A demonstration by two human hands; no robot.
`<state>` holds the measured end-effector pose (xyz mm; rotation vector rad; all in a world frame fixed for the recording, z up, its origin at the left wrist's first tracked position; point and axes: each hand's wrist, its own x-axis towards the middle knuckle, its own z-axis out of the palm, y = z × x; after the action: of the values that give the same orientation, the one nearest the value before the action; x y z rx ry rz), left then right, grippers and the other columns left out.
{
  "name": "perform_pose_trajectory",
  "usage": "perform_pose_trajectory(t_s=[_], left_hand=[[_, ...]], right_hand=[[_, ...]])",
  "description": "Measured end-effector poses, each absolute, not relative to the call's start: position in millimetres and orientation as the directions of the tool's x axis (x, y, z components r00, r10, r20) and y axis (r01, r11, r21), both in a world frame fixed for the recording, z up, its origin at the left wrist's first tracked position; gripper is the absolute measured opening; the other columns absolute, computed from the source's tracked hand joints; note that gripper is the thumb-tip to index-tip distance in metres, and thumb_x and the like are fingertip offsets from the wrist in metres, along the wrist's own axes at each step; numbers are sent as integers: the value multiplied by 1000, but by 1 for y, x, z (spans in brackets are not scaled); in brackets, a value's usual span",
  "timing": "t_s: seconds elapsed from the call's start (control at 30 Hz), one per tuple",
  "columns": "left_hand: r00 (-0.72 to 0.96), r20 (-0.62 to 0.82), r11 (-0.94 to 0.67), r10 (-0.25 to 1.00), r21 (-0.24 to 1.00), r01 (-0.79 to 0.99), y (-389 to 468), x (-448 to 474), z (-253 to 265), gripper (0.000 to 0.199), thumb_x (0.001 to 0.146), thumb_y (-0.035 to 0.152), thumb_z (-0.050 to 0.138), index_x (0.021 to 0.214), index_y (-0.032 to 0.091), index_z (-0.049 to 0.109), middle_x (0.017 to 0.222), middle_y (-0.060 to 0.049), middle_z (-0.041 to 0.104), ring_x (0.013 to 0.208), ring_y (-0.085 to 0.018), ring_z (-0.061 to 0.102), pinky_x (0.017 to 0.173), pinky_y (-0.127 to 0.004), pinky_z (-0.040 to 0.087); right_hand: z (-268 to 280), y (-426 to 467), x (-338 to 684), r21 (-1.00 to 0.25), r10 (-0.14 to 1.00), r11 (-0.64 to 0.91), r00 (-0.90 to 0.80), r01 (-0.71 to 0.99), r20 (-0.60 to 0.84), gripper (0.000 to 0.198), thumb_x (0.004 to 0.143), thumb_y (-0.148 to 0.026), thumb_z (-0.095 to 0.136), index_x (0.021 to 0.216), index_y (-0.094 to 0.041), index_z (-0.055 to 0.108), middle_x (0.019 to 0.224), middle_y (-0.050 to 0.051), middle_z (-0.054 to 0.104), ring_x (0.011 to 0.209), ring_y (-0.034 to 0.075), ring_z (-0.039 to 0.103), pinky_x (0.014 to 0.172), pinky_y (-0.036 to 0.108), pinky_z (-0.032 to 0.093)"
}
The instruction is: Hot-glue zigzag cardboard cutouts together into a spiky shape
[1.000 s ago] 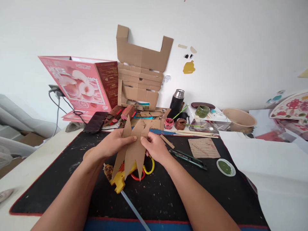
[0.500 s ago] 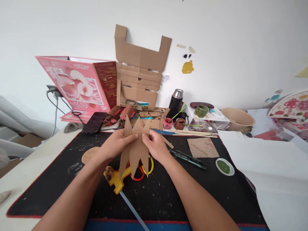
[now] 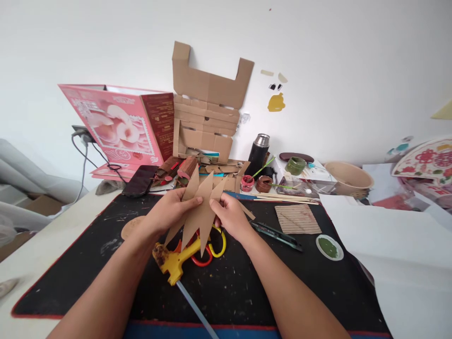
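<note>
I've got the left hand (image 3: pixel 173 207) and the right hand (image 3: pixel 231 214) both pinching the card (image 3: pixel 199 214), thumbs on the near face, one each side of its middle. It's tilted, up over the mat (image 3: pixel 88 247), its lower points crossing my view of the glue gun (image 3: pixel 174 263) and scissors (image 3: pixel 225 244); whether they touch, I can't tell. Sharp tips show top and bottom, so I'd call the cutting of these done. One piece or several overlapped? Can't tell. The near face is bare brown: no paint on it, no glue I can make out, so any such work there looks undone. Farther out, to the right, the cutter (image 3: pixel 278 236) lies unheld, a ridged scrap (image 3: pixel 298 219) beyond it, and green paint sits in a lid (image 3: pixel 329 248), neither hand near it.
</note>
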<state>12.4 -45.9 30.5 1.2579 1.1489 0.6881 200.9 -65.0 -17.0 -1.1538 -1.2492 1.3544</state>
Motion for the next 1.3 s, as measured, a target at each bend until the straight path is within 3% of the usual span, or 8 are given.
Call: perform_pose_trajectory(t_s=[0.4,0.77,1.03,1.3], left_hand=[[321,-288,232,902,951,203,-46,12,37,59,60,54,93,103,19,74,98,-9,84,79,-31,79,66,-37,62],[337,-282,217,898,951,220,-46,9,35,60,62,55,88,104,16,72,96,-10,84,74,-29,76,66,-36,60],[229,-10,-112,973,849,516,-48,15,35,35,74,54,73,86,21,77,88,-7,83,86,-34,76,68,-35,56],[267,-168,90,949,955,282,-46,17,34,54,65,57,85,99,17,74,99,-10,84,79,-30,76,66,-36,59]], right_hand=[[-24,-65,199,-998,985,-43,-168,-55,-33,21,89,-42,67,89,-22,58,64,-7,59,37,8,49,35,19,32],[-27,-65,196,-1000,988,-6,-152,23,-10,17,93,-37,65,89,-21,60,65,-7,57,38,9,48,38,22,37],[-31,-65,195,-996,996,9,-90,92,0,16,93,-36,71,90,-24,62,63,-5,60,41,11,51,39,22,37],[-20,-66,196,-1000,996,-10,-92,-17,-8,22,92,-42,65,86,-22,59,62,-7,56,38,10,49,37,22,38]])
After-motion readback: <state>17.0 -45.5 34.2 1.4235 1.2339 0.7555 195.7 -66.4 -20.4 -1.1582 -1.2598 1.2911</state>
